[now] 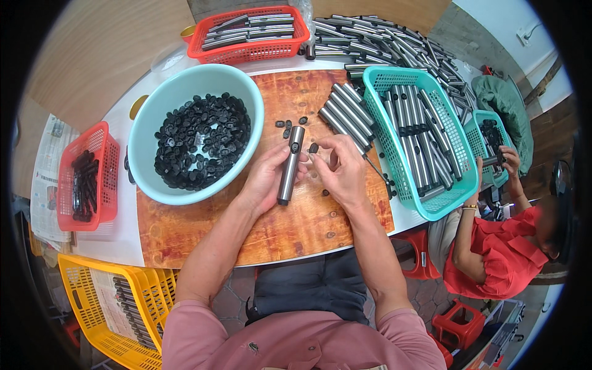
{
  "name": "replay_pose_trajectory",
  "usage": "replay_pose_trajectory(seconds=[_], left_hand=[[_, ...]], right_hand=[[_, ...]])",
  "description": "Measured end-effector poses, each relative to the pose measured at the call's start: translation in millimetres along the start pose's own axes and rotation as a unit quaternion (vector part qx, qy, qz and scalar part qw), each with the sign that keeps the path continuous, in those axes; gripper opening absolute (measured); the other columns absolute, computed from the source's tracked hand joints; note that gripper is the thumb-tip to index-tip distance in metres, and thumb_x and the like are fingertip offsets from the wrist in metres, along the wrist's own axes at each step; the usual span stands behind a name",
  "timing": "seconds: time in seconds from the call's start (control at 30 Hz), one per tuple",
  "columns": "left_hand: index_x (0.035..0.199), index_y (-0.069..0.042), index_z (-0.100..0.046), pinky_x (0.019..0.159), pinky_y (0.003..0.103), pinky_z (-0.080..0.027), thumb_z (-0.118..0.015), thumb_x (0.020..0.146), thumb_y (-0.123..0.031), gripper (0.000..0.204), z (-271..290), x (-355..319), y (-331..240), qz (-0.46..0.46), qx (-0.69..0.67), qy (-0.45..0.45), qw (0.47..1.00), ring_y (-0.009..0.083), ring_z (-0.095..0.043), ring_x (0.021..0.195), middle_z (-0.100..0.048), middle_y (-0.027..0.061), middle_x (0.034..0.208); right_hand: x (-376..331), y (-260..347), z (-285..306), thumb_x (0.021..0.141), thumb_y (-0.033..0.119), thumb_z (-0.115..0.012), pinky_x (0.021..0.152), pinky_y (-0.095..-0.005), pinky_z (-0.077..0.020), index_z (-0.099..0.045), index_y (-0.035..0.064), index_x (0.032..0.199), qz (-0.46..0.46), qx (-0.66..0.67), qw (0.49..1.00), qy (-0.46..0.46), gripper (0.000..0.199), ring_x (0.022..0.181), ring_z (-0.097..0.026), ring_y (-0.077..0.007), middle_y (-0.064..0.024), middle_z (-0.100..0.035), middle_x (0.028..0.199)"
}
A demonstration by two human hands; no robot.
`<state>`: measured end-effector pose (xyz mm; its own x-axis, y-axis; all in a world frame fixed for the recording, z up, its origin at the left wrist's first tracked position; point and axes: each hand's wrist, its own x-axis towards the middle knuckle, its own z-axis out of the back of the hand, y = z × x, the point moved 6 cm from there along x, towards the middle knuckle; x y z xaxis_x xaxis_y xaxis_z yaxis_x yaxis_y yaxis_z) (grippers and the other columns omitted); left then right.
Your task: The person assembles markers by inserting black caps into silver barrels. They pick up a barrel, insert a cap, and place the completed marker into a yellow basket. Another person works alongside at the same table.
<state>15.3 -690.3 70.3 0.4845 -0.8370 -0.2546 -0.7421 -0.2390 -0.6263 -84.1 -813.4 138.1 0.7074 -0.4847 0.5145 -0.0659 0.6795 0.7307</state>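
My left hand [269,176] is closed round a shiny metal tube [290,168] with a black end and an oval hole near its top. The tube stands tilted over the wooden board [246,234]. Close to the hole, my right hand [343,172] pinches a small black oval plug [313,148] between thumb and fingertips. A few loose black plugs [287,124] lie on the board just beyond the tube. To the left, a pale blue basin [259,111] holds a heap of such plugs. Several metal tubes [348,117] lie side by side right of my hands.
A turquoise basket [453,196] of tubes stands at the right, a red basket [246,55] at the back. Loose tubes [394,46] pile up behind. A red basket [106,216] of black parts sits left, a yellow crate [105,339] lower left. A co-worker in a red shirt [493,259] works at the right.
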Motion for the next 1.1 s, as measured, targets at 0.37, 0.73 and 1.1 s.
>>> replay_pose_trajectory(seconds=[0.37,0.73,1.1], left_hand=[[0.142,-0.004,-0.052,0.086,0.035,-0.059,-0.055,0.106,-0.015,0.038,-4.7,-0.1,2.3,-0.017,0.012,0.013,1.000,0.0157,-0.066,0.102,-0.066,0.0078,0.115],[0.143,-0.003,-0.051,0.084,0.033,-0.060,-0.056,0.105,-0.013,0.040,-3.6,-0.6,3.3,-0.024,0.047,0.008,0.999,0.0152,-0.067,0.101,-0.066,0.0082,0.119],[0.138,-0.004,-0.055,0.082,0.033,-0.060,-0.060,0.104,-0.017,0.037,-5.6,-2.5,2.1,-0.039,0.058,-0.016,0.997,0.0143,-0.067,0.099,-0.067,0.0069,0.117]], right_hand=[[-2.8,6.6,-9.5,0.077,0.001,-0.079,0.072,-0.0379,-0.0547,-0.070,0.0006,0.103,0.083,0.022,0.996,0.016,0.027,0.085,-0.069,-0.0303,-0.0138,-0.068,0.095],[-6.0,6.6,-9.5,0.079,0.003,-0.078,0.065,-0.0373,-0.0549,-0.072,0.0024,0.103,0.116,0.001,0.993,-0.004,0.025,0.075,-0.069,-0.0283,-0.0113,-0.068,0.090],[-7.4,18.4,-8.9,0.079,0.004,-0.078,0.062,-0.0363,-0.0546,-0.073,0.0035,0.101,0.176,-0.075,0.981,-0.030,0.022,0.072,-0.069,-0.0262,-0.0085,-0.067,0.087]])
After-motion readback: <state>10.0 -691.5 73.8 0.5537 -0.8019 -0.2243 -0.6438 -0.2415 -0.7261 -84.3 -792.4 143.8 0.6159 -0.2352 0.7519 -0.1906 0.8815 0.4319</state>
